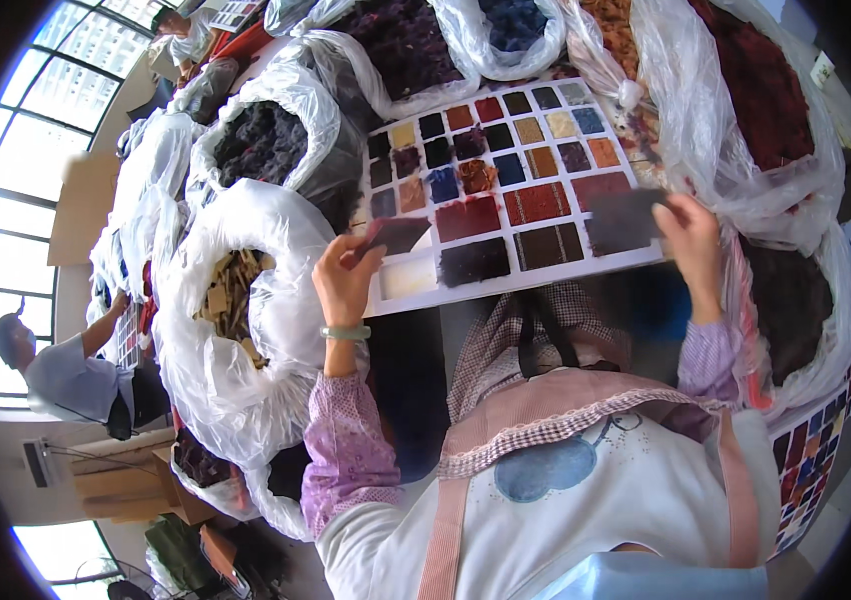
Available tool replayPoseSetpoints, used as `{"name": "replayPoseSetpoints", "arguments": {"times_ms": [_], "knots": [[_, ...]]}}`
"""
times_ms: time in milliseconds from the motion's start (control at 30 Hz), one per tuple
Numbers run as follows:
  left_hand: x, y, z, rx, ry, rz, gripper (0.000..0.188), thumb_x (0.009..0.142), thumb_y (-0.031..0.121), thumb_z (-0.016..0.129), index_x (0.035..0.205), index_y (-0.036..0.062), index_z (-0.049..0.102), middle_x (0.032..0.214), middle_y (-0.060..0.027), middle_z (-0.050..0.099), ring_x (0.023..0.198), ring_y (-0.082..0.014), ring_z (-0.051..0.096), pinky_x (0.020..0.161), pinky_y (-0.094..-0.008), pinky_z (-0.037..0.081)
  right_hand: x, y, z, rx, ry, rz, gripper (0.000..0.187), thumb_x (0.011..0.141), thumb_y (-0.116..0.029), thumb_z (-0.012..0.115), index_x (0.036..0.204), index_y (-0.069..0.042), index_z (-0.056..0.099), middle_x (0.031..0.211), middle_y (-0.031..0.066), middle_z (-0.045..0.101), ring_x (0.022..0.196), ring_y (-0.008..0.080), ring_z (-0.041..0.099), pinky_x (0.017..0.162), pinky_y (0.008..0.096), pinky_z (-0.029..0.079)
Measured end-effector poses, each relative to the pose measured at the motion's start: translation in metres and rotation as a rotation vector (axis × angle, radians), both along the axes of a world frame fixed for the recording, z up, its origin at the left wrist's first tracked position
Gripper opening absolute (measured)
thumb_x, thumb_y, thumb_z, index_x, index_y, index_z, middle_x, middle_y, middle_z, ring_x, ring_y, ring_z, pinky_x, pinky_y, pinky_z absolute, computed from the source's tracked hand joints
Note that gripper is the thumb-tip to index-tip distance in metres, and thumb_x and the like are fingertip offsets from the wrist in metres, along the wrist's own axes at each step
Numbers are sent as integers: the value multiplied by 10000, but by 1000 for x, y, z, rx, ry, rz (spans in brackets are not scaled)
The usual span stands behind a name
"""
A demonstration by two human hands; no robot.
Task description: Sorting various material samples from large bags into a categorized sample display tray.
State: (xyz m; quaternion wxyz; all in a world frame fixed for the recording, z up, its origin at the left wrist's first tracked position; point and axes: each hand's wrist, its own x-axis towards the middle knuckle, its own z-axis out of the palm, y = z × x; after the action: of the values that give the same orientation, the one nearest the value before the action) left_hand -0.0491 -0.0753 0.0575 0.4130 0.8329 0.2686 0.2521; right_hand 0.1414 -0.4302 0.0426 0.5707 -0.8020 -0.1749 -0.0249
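Fingers (pixel 354 243) of the left hand (pixel 344 280) are pinching a dark purple swatch (pixel 401 235) at its left end, while those of the right hand (pixel 694 240) are gripping a dark grey swatch (pixel 621 222) by its right edge. In the head view, the only one, clock positions are being read from the middle of the white sample board (pixel 601 264). The purple swatch is tilting at 8 o'clock, beside a cream patch (pixel 408 279); the grey swatch is covering the corner at 4 o'clock, and whether it is touching the board is not showing clearly. A red swatch (pixel 468 217) is lying at 8 o'clock, nearer the middle, a black swatch (pixel 476 262) at 7 and a dark brown swatch (pixel 549 246) at 5. Beyond the board, loose grey fibre (pixel 261 145) is showing at 9 o'clock and dark red fibre (pixel 761 85) at 2.

As a judgement, good handling is depending on three points. The fingertips are best pressing only the margins, so that each face is showing whole and its surface is not being rubbed. Both pieces are best lying level and square to the grid, since a tilting one is probably catching the light differently. The forearms are best approaching from outside the board, since a dragging sleeve (pixel 346 430) could be disturbing the neighbouring samples
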Motion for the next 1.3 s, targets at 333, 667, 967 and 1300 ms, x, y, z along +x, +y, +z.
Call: {"name": "replayPoseSetpoints", "arguments": {"times_ms": [333,667,967,1300], "knots": [[8,67,-81,-195,-272,-248,171,714,-75,535,873,-30,579,864,-66,618,782,-117,567,707,-226,443,-54,186,-11,-128,-832,758,156,697,-97,625,822,-47,546,744,50,549,576,182,582,488,274,474],[15,86,-92,264,-110,-193,356,641,-117,372,803,47,644,1021,-166,597,957,-328,561,826,-341,430,-65,228,-51,-290,-1341,1008,93,679,-91,555,756,-90,502,726,3,489,625,112,551,519,229,479],[5,54,-104,587,79,-265,408,815,147,497,1214,72,459,1291,-211,370,1165,-336,392,927,-386,351,-72,237,-55,-421,-1187,998,51,672,-107,528,717,-85,514,717,18,502,704,152,554,611,258,479],[23,42,-100,723,385,-364,562,859,284,423,1347,93,221,1397,-114,235,1298,-251,202,970,-555,215,-94,228,-57,-370,-984,803,124,679,-84,528,792,-34,535,814,67,549,769,191,562,693,308,465]]}}
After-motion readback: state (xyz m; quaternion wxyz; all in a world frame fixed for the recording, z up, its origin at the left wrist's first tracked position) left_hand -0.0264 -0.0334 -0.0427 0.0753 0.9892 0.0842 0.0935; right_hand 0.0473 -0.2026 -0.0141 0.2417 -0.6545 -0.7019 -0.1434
